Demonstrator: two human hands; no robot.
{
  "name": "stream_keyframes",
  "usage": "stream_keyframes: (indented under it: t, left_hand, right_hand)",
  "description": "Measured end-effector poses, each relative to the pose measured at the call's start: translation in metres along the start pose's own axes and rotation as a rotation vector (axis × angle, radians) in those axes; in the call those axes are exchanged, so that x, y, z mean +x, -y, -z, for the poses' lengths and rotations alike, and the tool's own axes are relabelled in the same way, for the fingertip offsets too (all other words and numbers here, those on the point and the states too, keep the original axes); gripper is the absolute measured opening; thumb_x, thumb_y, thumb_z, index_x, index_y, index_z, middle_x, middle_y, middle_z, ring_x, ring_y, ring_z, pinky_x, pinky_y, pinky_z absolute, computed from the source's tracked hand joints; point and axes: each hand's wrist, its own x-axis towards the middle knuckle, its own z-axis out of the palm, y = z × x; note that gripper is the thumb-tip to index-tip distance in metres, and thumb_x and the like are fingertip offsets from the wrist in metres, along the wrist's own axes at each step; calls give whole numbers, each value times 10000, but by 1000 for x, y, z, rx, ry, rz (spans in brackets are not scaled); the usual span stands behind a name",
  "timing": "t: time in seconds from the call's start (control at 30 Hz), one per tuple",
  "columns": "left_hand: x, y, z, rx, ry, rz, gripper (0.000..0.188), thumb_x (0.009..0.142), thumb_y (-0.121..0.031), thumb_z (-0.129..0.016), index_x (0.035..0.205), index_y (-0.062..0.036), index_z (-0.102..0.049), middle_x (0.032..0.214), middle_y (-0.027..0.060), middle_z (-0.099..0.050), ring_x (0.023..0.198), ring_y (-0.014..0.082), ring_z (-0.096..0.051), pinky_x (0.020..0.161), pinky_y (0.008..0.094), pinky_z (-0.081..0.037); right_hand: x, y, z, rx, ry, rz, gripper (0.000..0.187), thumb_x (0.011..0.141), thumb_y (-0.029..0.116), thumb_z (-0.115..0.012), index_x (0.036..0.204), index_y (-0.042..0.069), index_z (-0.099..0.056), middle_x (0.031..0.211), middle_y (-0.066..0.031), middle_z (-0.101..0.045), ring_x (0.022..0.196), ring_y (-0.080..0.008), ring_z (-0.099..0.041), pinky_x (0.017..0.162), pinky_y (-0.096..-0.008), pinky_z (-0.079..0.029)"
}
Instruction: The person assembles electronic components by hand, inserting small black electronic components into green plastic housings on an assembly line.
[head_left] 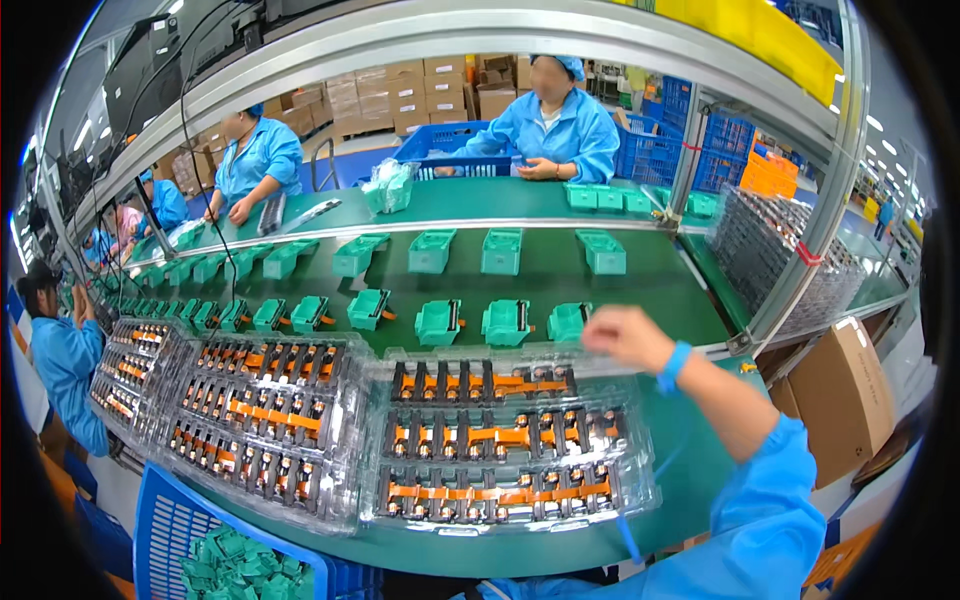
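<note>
My right hand (628, 336) reaches in from the lower right over the far edge of my table. A blue band (674, 367) circles its wrist. The fingers are closed and pressed together at the right side of a green plastic holder (566, 323) on the conveyor; what they pinch, if anything, is hidden. Left of it stand more green holders (506, 322) with small black parts and orange strips. A clear tray (640, 480) close by bears rows of black parts with orange flat ribbon strips (500, 436). My left hand is not in view.
More clear trays (345, 450) lie to the left. A blue basket (160, 530) of green holders stands at the lower left. A metal post (805, 250), stacked clear trays (775, 250) and a cardboard box (850, 390) are at right. Several co-workers sit across and left of the conveyor (380, 285).
</note>
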Motion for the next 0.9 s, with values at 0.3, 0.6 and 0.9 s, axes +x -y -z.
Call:
stream_keyframes:
  t: [0.3,0.6,0.9]
  left_hand:
    - [-25,-54,61,-123,376,-26,561,700,-222,-699,1213,-62,-537,1024,205,-633,949,312,-606,821,405,-469]
    - [-48,-51,121,-256,-173,-61,297,812,-182,-617,1049,-5,-587,850,105,-635,756,198,-571,708,301,-449]
    - [-66,-287,165,-1855,175,-366,243,927,-134,-478,1130,-5,-514,1147,120,-541,1052,218,-547,903,334,-447]
  right_hand:
    - [-71,60,-20,-336,319,338,237,733,85,-644,963,139,-618,1003,-34,-554,903,-233,-552,709,-338,-500]
    - [-69,45,-25,-269,184,359,323,639,17,-677,932,151,-653,991,-30,-588,885,-224,-558,723,-331,-503]
    - [-64,68,-25,294,14,-6,159,762,-9,-636,917,27,-643,973,-80,-616,890,-194,-578,773,-291,-466]
